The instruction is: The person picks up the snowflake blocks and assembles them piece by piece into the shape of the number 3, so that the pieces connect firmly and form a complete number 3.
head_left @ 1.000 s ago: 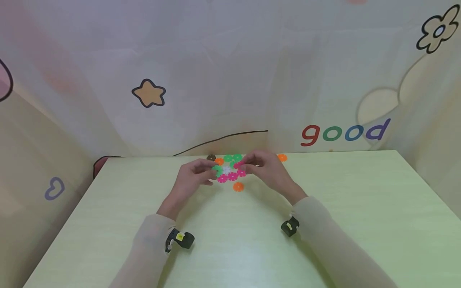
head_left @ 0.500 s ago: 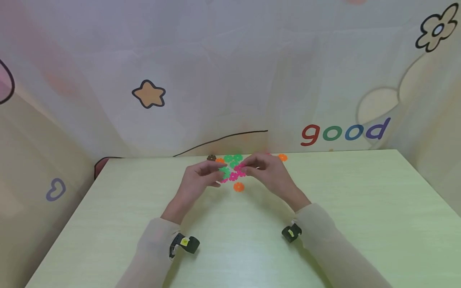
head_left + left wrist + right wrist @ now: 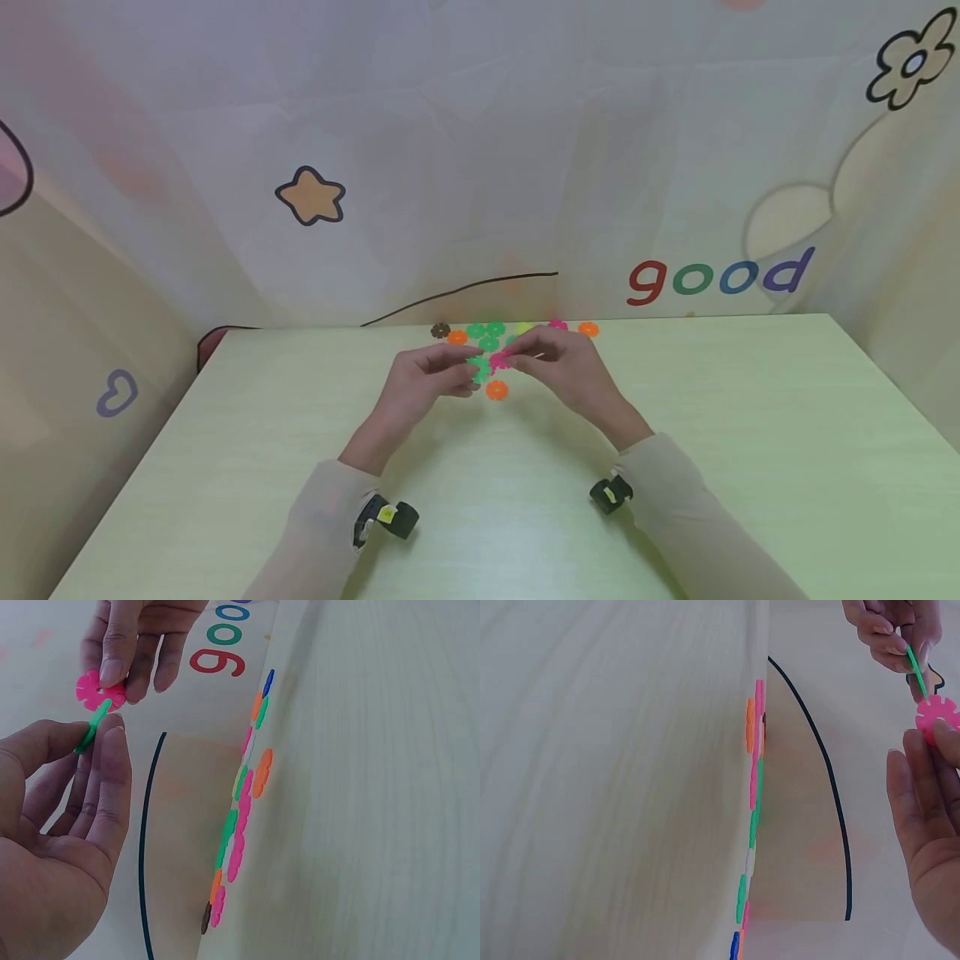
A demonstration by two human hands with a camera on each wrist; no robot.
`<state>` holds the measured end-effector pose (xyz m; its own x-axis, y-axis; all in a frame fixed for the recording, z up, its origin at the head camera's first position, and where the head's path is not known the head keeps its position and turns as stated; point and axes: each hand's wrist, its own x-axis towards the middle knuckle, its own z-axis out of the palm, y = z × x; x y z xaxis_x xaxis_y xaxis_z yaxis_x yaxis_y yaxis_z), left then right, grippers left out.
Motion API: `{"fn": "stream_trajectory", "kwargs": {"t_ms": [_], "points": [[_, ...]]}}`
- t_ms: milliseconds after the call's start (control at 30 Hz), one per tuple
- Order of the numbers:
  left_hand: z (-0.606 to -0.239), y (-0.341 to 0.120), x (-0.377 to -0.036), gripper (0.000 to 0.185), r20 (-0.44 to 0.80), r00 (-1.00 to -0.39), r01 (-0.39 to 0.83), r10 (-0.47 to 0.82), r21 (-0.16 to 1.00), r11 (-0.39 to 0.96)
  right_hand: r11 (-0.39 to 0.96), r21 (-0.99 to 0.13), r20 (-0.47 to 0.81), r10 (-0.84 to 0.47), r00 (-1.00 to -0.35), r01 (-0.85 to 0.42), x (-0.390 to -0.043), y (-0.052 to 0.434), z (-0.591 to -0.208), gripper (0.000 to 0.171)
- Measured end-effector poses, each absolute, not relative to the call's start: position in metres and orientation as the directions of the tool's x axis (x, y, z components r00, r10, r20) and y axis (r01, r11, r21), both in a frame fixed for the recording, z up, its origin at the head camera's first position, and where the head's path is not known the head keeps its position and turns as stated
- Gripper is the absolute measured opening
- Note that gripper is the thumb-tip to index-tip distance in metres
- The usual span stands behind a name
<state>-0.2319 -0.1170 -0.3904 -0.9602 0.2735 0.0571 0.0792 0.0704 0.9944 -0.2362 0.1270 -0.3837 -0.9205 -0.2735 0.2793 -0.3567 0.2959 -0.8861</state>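
Note:
My left hand (image 3: 423,383) pinches a green notched plastic disc (image 3: 93,727) between thumb and fingers. In my right hand (image 3: 566,367) is a pink notched disc (image 3: 97,691), held by thumb and forefinger. The two discs meet at their edges at a right angle, raised above the table; how deep the notches sit in each other is too small to tell. Just below the hands an orange disc (image 3: 497,390) lies flat on the table. Behind them lie green discs (image 3: 488,342), partly covered by the fingers in the head view.
Along the table's back edge are a brown disc (image 3: 440,331), an orange disc (image 3: 588,330) and several more in pink, green and blue. A printed curtain hangs right behind the table (image 3: 480,517). Each wrist carries a small black camera (image 3: 397,518).
My left hand has moved right with the green disc, bringing it up to the pink disc. The right hand has shifted slightly right and down.

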Motion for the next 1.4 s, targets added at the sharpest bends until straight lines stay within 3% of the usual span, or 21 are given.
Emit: {"fn": "stream_trajectory", "kwargs": {"t_ms": [967, 1400], "points": [[-0.390, -0.117, -0.228, 0.029, 0.006, -0.957, -0.011, 0.289, 0.998, -0.060, 0.174, -0.906, 0.333, -0.268, -0.904, -0.385, -0.231, 0.118, -0.388, 0.011], [-0.387, -0.114, -0.227, 0.025, 0.009, -0.953, -0.009, 0.301, 0.998, -0.059, 0.195, -0.893, 0.346, -0.278, -0.896, -0.405, -0.229, 0.118, -0.387, 0.011]]}}
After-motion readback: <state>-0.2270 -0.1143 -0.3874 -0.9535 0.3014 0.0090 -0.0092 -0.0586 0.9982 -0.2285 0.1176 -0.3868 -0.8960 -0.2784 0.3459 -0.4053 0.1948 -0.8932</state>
